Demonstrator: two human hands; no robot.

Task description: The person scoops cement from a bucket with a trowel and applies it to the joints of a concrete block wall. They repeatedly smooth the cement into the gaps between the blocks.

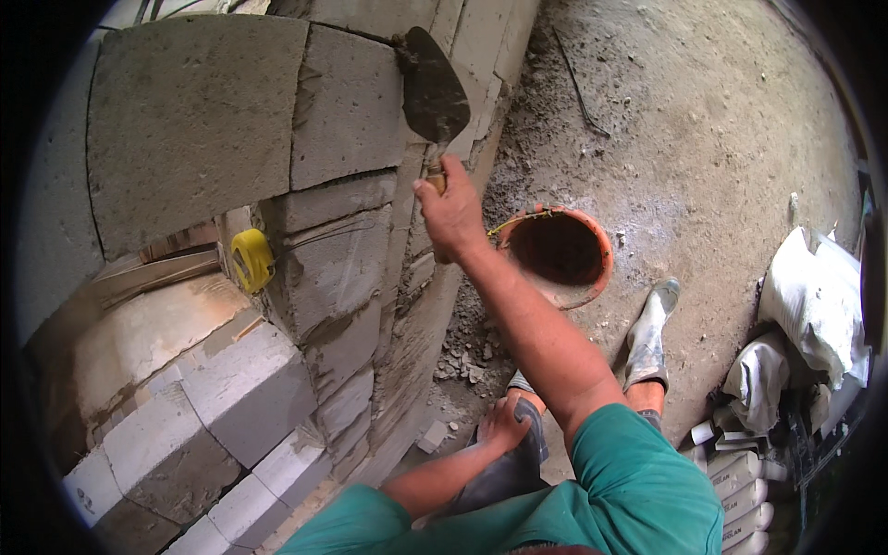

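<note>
My right hand [453, 213] is closed around the wooden handle of a trowel [435, 88]. The trowel's dark, mortar-smeared blade points away from me, at the right end of a grey block [347, 106] on top of the wall. Lower down, my left hand [507, 425] rests on my bent knee, its fingers laid over the dark trouser leg and holding nothing. An orange bucket [603, 264] with a dark inside stands on the ground to the right of my right forearm.
A yellow tape measure [252, 261] sits in the wall gap, left of the block faces. Stacked pale blocks [245, 388] fill the lower left. White sacks [809, 296] lie at the right, above several rolled or bagged pieces [740, 499]. A thin dark rod [578, 88] lies on the dirt.
</note>
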